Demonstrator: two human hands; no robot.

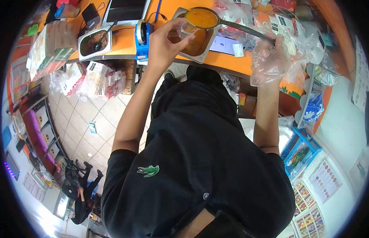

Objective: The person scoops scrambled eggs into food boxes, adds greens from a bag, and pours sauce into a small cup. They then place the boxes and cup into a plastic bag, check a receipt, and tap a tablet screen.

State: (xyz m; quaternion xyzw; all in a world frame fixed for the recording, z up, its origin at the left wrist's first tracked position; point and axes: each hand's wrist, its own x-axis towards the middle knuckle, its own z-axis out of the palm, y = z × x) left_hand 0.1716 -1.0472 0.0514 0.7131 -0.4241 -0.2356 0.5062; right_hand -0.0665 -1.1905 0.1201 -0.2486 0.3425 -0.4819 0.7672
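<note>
The left hand is raised toward the upper middle of the frame, its fingers curled around a small clear cup and pinching it by the wall, so the hand is closed on the cup rather than spread. The cup sits just below and beside the bowl of a ladle, which is full of an orange sauce and touches or nearly touches the cup's rim. The ladle's long dark handle runs to the right into the right hand, which wears a loose clear plastic glove; its fingers are wrapped shut around the end of the handle. Cup and ladle both hang over a metal pan holding more of the same sauce, set on the orange table along the top of the frame. Left of the pan stands a blue tape dispenser, and further left a second metal pan with dark contents and a utensil in it. Packed plastic bags lie under the table's edge at upper left, above a tiled floor.
</note>
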